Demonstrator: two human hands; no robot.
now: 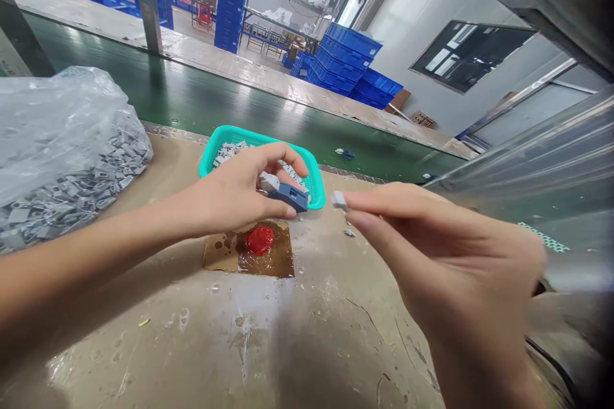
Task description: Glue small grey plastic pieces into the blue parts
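My left hand [240, 188] is closed round a dark blue plastic housing [290, 197] that has a light grey piece [269, 181] at its near end. Between the thumb and forefinger of my right hand [451, 243] a small light grey plastic piece [338, 199] is pinched, a little apart from the housing. Behind my left hand a turquoise basket [316, 182] holds many small grey and white pieces. Below that hand, a blob of red grease-like paste [259, 240] sits on a stained cardboard sheet [278, 263]. One small grey part [350, 232] lies on the table.
A clear plastic bag [62, 115] full of grey parts stands at the left of the table [192, 339]. Beyond runs a green conveyor belt [201, 96], carrying a dark blue assembly [345, 153]. Blue crates [345, 57] are stacked behind it. A metal panel [537, 147] rises at right.
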